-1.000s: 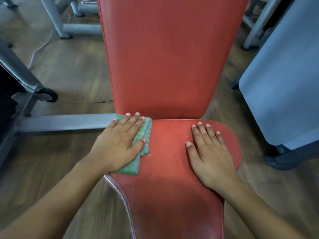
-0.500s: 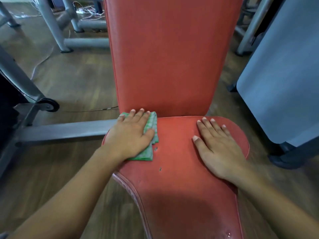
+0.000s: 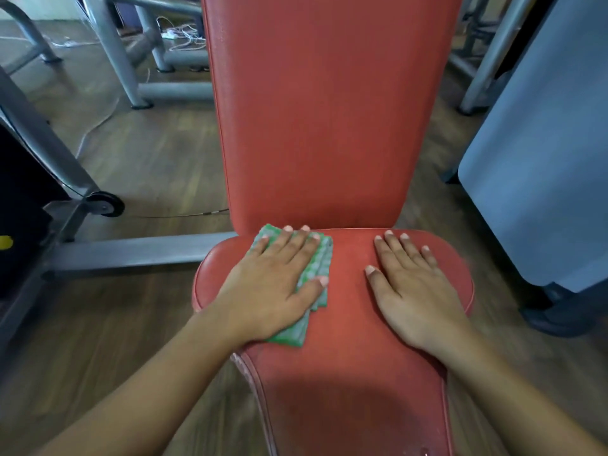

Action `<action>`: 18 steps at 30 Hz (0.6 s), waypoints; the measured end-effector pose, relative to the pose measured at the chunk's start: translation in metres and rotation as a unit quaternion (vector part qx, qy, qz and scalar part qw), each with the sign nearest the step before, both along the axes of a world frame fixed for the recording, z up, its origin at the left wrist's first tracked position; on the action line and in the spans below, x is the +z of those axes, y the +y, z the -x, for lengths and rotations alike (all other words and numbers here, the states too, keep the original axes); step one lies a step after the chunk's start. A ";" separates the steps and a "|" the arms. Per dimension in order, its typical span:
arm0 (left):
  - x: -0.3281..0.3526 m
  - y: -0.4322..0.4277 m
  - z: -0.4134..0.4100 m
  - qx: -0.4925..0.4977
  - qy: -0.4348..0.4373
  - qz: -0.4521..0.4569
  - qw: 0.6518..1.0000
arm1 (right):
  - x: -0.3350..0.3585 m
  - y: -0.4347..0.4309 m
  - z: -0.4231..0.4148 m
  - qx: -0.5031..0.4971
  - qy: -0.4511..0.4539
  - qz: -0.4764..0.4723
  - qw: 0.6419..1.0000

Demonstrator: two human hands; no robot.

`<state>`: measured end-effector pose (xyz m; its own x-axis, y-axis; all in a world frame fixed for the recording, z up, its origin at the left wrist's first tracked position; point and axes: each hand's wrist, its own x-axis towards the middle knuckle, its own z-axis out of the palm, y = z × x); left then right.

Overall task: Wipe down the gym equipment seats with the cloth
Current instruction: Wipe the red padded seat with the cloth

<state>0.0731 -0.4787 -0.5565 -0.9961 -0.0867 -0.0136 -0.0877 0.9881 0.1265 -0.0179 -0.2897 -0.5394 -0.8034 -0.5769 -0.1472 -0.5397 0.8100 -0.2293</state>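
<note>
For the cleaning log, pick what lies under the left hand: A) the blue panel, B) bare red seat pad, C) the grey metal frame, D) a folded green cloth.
D: the left hand presses flat, fingers straight, on the folded green cloth at the back of the red seat, while the right hand rests on bare pad.

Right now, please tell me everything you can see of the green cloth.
The green checked fabric cloth is folded into several layers, edges stepped on its right side. It lies flat on the rear left part of the red padded seat, just before the red backrest. The left hand presses it with straight fingers, covering most of it.
</note>
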 end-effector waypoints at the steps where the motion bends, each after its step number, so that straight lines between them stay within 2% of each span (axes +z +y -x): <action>1: 0.000 -0.002 -0.013 -0.014 -0.003 -0.010 1.000 | 0.000 0.000 0.000 0.000 0.000 0.001 1.000; 4: 0.001 -0.031 -0.034 0.044 0.015 -0.042 0.998 | 0.001 0.000 0.000 0.002 -0.007 0.005 1.000; 7: 0.002 -0.042 -0.004 0.119 -0.014 -0.020 0.993 | 0.001 0.000 -0.001 0.003 -0.006 0.003 1.000; 10: 0.001 -0.014 0.017 0.073 -0.010 0.015 0.997 | 0.000 0.000 0.000 0.004 -0.001 0.003 1.000; 13: 0.001 -0.009 -0.012 0.003 -0.007 0.000 1.000 | 0.000 0.000 0.000 0.004 -0.001 -0.001 1.000; 15: 0.004 -0.023 -0.027 0.026 -0.010 -0.012 1.000 | 0.001 0.000 0.000 0.005 -0.004 0.002 1.000; 18: 0.005 -0.037 -0.006 0.099 -0.031 -0.018 0.994 | 0.000 0.001 0.000 0.005 -0.004 0.004 1.000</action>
<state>0.0787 -0.5155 -0.5516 -0.9564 -0.2804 -0.0818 -0.2899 0.9454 0.1491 -0.0180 -0.2889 -0.5390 -0.7969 -0.5856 -0.1486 -0.5453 0.8031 -0.2401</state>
